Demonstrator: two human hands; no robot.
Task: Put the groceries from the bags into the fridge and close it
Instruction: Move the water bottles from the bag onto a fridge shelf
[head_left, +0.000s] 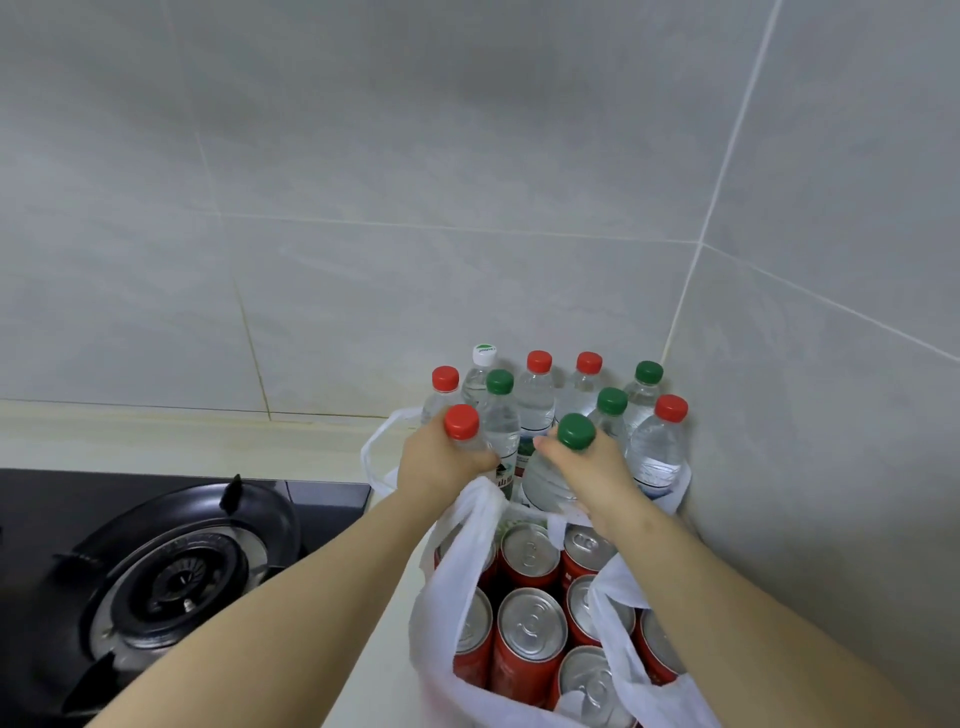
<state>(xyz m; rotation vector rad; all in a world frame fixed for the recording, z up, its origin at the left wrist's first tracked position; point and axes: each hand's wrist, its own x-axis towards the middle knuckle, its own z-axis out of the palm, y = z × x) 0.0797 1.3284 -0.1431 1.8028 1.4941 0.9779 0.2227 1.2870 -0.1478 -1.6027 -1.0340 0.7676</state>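
Bottles (541, 482) gripped by left hand (440, 463), right hand (589, 467)

Counter (208, 441) bearing bags (460, 540), gas hob (156, 561)

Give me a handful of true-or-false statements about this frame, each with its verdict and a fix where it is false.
1. The left hand grips a red-capped bottle. True.
2. The right hand holds a can. False: it grips a green-capped bottle.
3. The cans stand upright in a white plastic bag. True.
4. The stove burner is lit. False: no flame shows on it.
5. Every bottle has a red cap. False: several caps are green, and there is one white cap at the back.
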